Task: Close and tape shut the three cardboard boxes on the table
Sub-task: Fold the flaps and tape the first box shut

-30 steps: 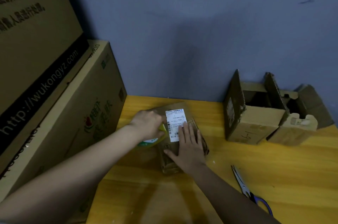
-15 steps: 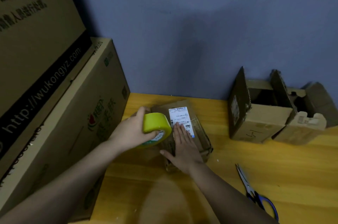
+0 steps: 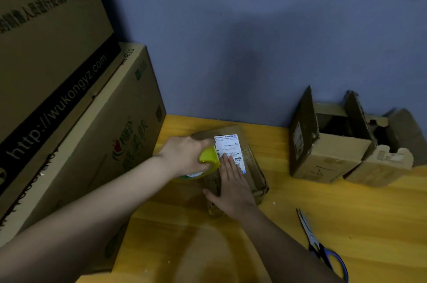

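Left of frame: large printed cartons (image 3: 76, 135), stacked. Centre: left hand (image 3: 184, 155), grip curled round yellow tape roll (image 3: 209, 159), at the small closed box (image 3: 251, 167) on the desk (image 3: 346, 213); right hand (image 3: 233, 187), fingers straight, pressing flat on that box. Right: two open boxes (image 3: 328, 158) touching by the wall. Lower right: scissors (image 3: 321, 248).
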Available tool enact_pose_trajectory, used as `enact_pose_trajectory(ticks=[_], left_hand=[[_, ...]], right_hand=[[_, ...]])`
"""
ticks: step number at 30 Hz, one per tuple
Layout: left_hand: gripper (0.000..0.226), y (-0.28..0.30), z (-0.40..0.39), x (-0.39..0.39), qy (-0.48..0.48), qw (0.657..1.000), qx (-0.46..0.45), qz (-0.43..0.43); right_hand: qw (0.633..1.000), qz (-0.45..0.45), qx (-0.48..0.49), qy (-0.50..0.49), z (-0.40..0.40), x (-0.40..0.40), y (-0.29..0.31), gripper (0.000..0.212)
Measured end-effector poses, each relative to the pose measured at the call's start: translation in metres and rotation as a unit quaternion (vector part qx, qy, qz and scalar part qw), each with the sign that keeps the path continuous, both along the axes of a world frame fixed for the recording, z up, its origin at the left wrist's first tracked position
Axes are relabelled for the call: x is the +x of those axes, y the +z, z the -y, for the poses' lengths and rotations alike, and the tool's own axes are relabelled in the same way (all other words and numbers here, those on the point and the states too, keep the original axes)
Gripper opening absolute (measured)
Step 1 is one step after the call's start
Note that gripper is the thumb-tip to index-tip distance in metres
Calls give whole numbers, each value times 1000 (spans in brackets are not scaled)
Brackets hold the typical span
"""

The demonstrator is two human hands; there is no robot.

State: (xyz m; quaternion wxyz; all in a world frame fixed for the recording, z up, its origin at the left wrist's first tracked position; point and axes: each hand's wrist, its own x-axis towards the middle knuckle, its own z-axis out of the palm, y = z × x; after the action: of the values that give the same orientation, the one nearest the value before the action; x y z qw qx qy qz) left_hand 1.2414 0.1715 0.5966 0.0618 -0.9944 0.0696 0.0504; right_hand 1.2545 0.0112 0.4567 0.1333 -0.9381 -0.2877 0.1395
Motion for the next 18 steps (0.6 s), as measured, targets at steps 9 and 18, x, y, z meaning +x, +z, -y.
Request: enact_pose_trajectory(ticks=[9,18], left_hand=[[64,9,5,23,-2,987,114,-112],[67,-7,-17,11,23,981,95,-169]], right_hand=[[1000,5,-25,9,-3,2,-4,111],[1000,18,-16,7,-5,0,-2,111]])
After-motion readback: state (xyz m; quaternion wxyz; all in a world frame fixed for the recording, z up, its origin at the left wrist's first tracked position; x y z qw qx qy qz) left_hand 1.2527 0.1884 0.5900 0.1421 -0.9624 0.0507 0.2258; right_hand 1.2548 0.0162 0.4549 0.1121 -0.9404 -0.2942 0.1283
